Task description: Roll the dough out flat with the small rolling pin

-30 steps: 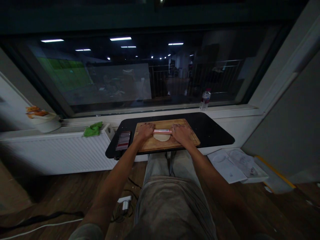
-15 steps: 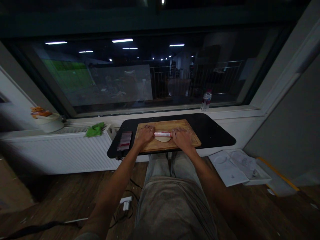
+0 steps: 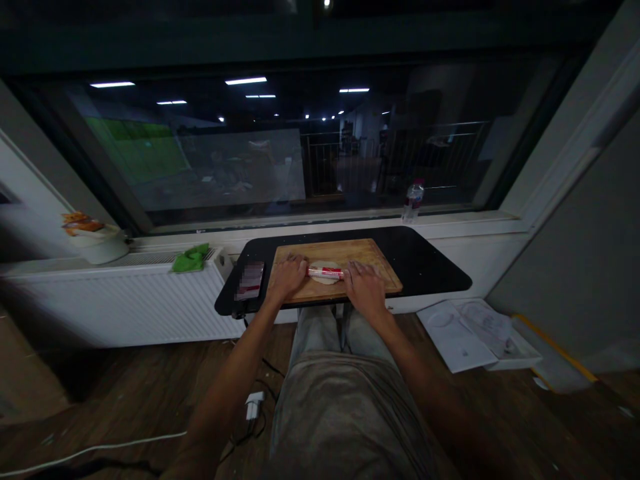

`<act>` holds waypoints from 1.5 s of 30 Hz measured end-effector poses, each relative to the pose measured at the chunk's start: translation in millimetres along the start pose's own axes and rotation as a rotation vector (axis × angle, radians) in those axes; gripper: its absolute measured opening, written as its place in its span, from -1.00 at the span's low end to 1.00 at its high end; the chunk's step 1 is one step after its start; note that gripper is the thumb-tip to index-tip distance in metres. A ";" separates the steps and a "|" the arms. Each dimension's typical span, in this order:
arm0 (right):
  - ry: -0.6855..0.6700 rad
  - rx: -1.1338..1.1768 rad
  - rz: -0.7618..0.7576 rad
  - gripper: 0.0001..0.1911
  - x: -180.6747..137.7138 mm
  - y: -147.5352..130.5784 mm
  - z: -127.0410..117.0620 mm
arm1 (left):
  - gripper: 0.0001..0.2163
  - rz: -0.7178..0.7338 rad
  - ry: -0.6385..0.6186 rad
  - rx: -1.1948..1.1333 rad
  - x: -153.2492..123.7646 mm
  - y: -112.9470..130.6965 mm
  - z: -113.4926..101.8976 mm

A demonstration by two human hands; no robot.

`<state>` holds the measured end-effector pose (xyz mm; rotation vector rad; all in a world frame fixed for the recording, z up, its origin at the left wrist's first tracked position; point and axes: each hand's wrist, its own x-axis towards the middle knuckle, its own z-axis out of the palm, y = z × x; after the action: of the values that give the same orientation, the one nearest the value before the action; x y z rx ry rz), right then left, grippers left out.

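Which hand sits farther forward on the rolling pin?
The left hand: it sits slightly farther up the cutting board than the right hand.
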<state>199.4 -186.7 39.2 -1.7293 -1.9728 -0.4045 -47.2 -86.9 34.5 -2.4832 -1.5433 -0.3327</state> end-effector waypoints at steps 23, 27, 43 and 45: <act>0.104 0.075 -0.057 -0.45 -35.3 -4.1 8.1 | -0.57 -0.136 0.123 -0.075 -39.1 12.0 0.6; 0.113 0.083 -0.059 -0.45 -38.0 -2.9 11.0 | -0.54 -0.162 0.178 -0.098 -48.3 12.8 6.6; -0.072 -0.007 -0.072 -0.42 11.2 8.8 6.2 | -0.53 -0.189 0.166 -0.085 -46.0 17.0 3.6; -0.092 -0.007 -0.079 -0.44 17.5 9.5 6.1 | -0.53 -0.205 0.168 -0.083 -44.4 17.8 1.8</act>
<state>206.3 -167.3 42.6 -1.7060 -2.1127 -0.3655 -50.2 -132.1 18.9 -2.2904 -1.7475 -0.6331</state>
